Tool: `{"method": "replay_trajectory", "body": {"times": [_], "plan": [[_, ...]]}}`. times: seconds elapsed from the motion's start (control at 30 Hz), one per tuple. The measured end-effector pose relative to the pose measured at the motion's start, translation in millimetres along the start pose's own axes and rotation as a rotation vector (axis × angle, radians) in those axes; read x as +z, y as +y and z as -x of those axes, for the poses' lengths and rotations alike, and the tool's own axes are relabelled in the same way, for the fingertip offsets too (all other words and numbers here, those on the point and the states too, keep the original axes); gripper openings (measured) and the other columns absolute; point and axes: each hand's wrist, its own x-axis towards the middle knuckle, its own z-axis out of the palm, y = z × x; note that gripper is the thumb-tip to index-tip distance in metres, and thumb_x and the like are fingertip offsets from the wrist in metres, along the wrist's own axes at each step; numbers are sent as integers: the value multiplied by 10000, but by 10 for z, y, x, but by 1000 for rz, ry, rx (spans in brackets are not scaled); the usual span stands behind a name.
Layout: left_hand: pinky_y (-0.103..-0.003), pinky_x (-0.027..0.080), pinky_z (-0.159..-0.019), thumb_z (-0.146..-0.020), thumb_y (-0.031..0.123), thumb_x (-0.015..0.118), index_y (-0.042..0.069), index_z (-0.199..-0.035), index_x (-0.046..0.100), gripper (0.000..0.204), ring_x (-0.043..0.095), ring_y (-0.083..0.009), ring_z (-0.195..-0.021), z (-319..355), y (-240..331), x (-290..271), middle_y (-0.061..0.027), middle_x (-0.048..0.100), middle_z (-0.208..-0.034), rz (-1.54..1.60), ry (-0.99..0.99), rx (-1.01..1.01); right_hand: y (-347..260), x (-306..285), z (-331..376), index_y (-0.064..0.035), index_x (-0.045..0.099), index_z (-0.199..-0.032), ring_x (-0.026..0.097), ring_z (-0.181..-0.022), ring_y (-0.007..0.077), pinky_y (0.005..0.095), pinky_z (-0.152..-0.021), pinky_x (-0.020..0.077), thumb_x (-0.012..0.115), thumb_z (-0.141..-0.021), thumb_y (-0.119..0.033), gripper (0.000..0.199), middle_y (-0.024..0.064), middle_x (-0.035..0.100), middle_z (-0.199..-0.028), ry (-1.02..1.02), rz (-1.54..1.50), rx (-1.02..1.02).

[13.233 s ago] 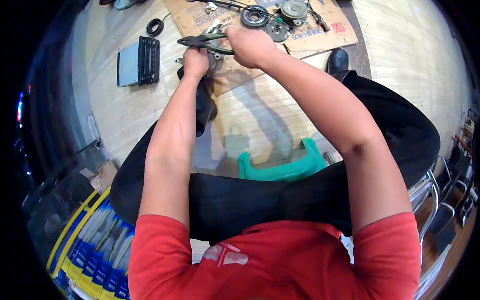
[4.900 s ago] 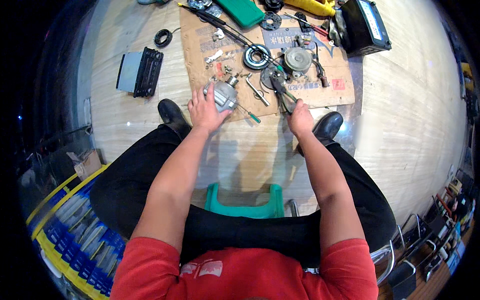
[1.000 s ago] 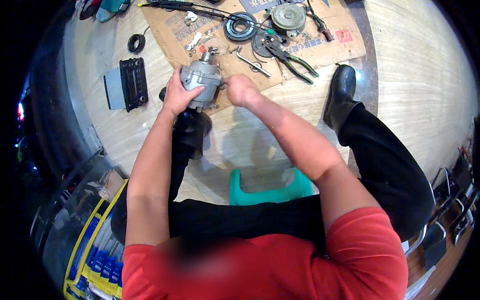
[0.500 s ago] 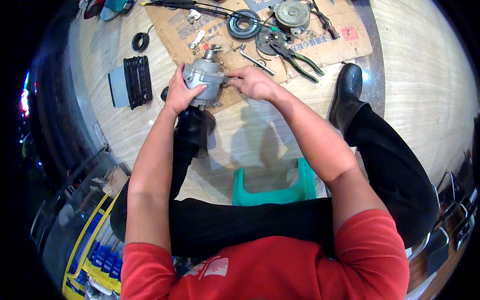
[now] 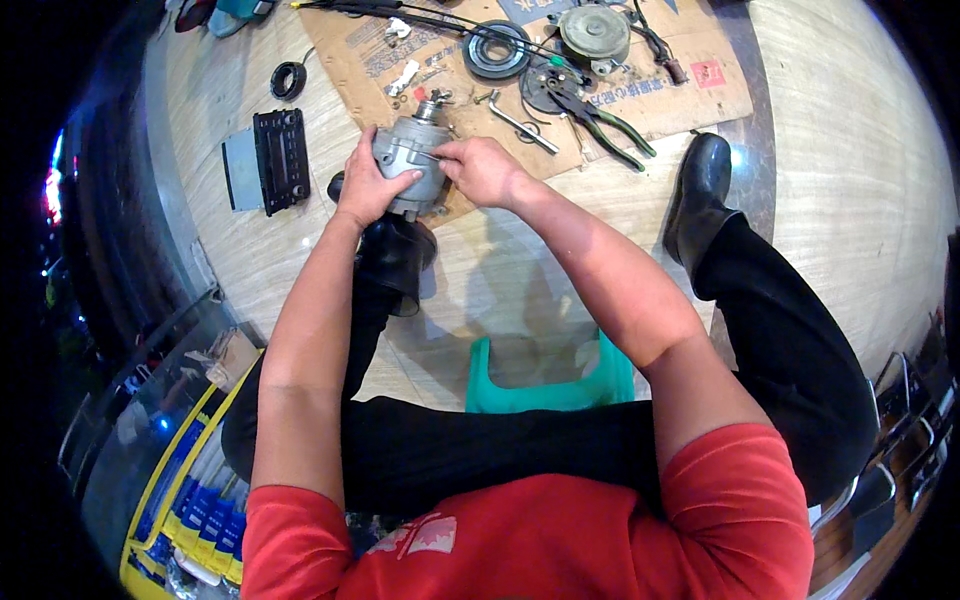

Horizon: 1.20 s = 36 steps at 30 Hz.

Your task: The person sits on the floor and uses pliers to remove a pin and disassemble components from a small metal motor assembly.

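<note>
A silver-grey metal compressor body [image 5: 410, 150], like that of a car air conditioner, stands over the cardboard's near edge with its shaft end pointing away from me. My left hand [image 5: 366, 185] is wrapped round its left side, thumb across the near face. On the right side, my right hand [image 5: 482, 172] is closed in a pinch by the seam of the casing. A thin light piece seems to show at those fingertips, too small to name. Beyond the shaft lie small loose parts, and a bent metal hex key [image 5: 525, 130] rests to the right.
On the cardboard sheet [image 5: 700, 108] lie green-handled pliers [image 5: 612, 130], a grooved pulley [image 5: 470, 60], a round coil-like part [image 5: 595, 35] and black cables. A black ring [image 5: 288, 82] and a car-radio-like unit [image 5: 283, 165] sit left. A green stool [image 5: 550, 398] stands near my legs.
My right hand has shifted slightly left along the compressor's side, its fingers further over the casing. My left hand keeps its hold. The whole view has shifted a little.
</note>
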Motion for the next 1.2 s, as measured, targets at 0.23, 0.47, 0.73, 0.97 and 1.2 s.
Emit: {"method": "replay_trajectory", "body": {"times": [0.23,0.47,0.73,0.97,1.2], "plan": [[-438,390,-1083,-649,422,856,-13,-1477,293,1092,505,-403,-1259,12,25,-9,-299,505,-1353,19,14,2,-64,4,-30,-85,693,-1153,640,-1036,380,439,-936,502,572,-896,-179,299,203,682,-1088,5,43,17],[-439,385,-1087,-630,433,871,-20,-1467,305,1107,484,-399,-1279,90,156,45,-282,495,-1367,-38,41,3,-229,7,-19,-61,718,-1027,656,-1022,372,442,-914,519,587,-857,-134,227,212,688,-1062,-27,258,104],[-420,402,-1077,-613,454,873,-37,-1462,300,1136,514,-392,-1259,-7,14,-32,-298,521,-1340,181,6,-105,-430,22,-367,-25,729,-1014,680,-988,355,432,-875,543,716,-779,-167,275,230,699,-1006,-135,480,126],[-367,423,-1053,-686,377,865,-35,-1475,322,1042,537,-299,-1247,4,-223,44,-248,526,-1367,299,43,-189,-530,-51,-493,-5,720,-994,676,-966,366,420,-879,534,666,-765,-147,276,233,700,-988,90,60,126],[-374,454,-1025,-701,377,850,-42,-1461,349,1001,571,-330,-1216,41,-124,-134,-250,565,-1328,147,109,-204,-756,144,-639,8,689,-1065,668,-1001,372,427,-906,524,641,-805,-137,302,244,694,-1036,133,157,51]]}}
